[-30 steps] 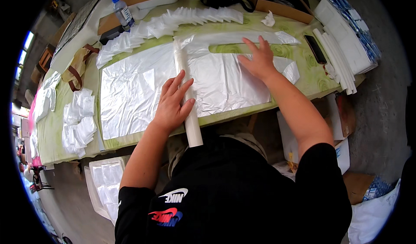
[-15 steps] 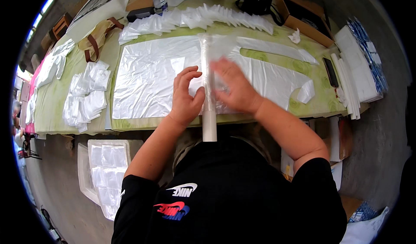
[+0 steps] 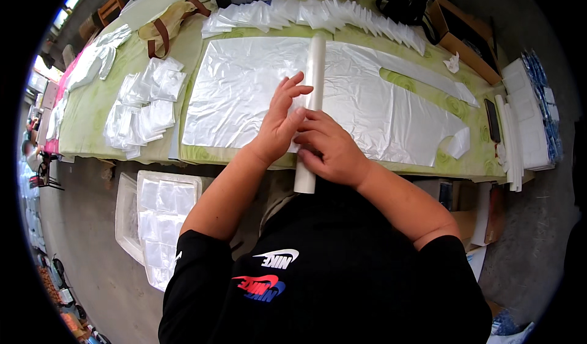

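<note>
A long white tube [image 3: 315,69] lies across a flat sheet of clear plastic film [image 3: 244,81], its near end jutting past the table edge. My left hand [image 3: 280,124] is beside the tube's left side, fingers apart and raised, the thumb close to the tube. Curled over the tube's nearer half, my right hand [image 3: 333,148] has its bent fingertips on it, close to the left thumb. To the right of the tube, the film has a long cut-out and a narrow strip, with a folded-over curl [image 3: 457,143] at its right end.
A row of folded clear plastic pieces [image 3: 312,14] runs along the back. More folded pieces [image 3: 140,111] lie at left, near a tan bag [image 3: 168,26]. At right are a phone [image 3: 492,121], white rolls [image 3: 510,142] and a cardboard box [image 3: 461,38]. Below the table stands a plastic bin [image 3: 128,221].
My right hand has come nearer along the tube, and its fingers have curled onto it. The left hand stays beside the tube. The whole view has shifted somewhat.
</note>
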Action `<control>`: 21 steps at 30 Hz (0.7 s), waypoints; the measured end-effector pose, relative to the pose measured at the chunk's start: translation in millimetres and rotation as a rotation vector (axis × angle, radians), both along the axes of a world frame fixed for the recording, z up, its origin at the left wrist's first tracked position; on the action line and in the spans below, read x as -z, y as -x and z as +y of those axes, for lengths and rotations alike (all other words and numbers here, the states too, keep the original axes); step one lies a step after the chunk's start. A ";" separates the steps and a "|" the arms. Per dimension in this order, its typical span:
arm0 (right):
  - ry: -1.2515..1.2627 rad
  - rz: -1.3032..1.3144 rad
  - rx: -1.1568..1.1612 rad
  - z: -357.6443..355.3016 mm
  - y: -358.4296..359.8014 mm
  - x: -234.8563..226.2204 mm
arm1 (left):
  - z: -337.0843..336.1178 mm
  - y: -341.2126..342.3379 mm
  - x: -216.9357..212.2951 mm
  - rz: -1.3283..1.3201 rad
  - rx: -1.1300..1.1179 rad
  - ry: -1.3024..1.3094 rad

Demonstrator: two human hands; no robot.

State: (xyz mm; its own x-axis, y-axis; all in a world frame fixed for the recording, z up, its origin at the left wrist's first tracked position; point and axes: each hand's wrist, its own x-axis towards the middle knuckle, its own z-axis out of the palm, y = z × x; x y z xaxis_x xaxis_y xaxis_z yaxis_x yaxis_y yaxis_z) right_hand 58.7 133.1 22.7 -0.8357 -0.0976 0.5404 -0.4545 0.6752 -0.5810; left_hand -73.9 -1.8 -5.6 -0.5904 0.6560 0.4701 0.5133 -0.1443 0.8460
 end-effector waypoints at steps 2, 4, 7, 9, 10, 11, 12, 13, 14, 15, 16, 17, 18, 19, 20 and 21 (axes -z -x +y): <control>0.011 -0.012 -0.107 -3.6 16.0 -4.4 | -11.1 2.7 -15.1 0.176 0.091 0.143; 0.049 -0.009 -0.172 -8.6 25.4 1.5 | -26.2 14.4 -20.6 0.183 0.261 0.313; 0.027 -0.003 -0.234 -6.0 14.1 -6.2 | -54.3 23.6 -31.1 0.295 0.052 0.584; 0.089 0.022 -0.198 -7.2 -4.0 -3.7 | -71.2 17.9 -36.7 0.597 -0.180 0.721; 0.115 0.020 -0.190 -7.5 -10.8 -2.5 | -73.0 15.3 -42.5 0.555 -0.203 0.580; 0.144 0.011 -0.182 -8.3 -17.7 -0.1 | -70.8 8.9 -49.5 0.507 -0.225 0.443; 0.174 0.002 -0.174 -8.9 -23.1 1.7 | -66.1 2.2 -55.4 0.459 -0.245 0.305; 0.184 0.001 -0.192 -9.1 -27.7 0.6 | -55.5 -5.4 -59.0 0.402 -0.232 0.198; 0.167 -0.001 -0.203 -9.3 -31.0 -0.2 | -48.5 -10.6 -59.4 0.384 -0.201 0.205; 0.150 -0.003 -0.214 -9.1 -34.1 -0.7 | -42.4 -17.6 -59.1 0.364 -0.196 0.304; 0.135 -0.004 -0.220 -8.1 -38.0 -1.0 | -36.4 -23.2 -58.6 0.342 -0.184 0.402; 0.135 -0.008 -0.218 -6.8 -41.1 -0.3 | -34.3 -23.9 -53.5 0.289 -0.181 0.504; 0.144 -0.011 -0.210 -5.5 -45.2 -0.4 | -37.2 -23.9 -47.1 0.309 -0.199 0.544; 0.151 -0.008 -0.194 -2.8 -47.6 -0.9 | -38.3 -20.9 -43.0 0.337 -0.211 0.582; 0.158 -0.005 -0.179 -0.5 -50.0 -0.3 | -41.2 -19.2 -40.7 0.364 -0.223 0.620; 0.170 -0.007 -0.163 1.0 -52.7 1.5 | -47.2 -19.3 -39.9 0.354 -0.303 0.595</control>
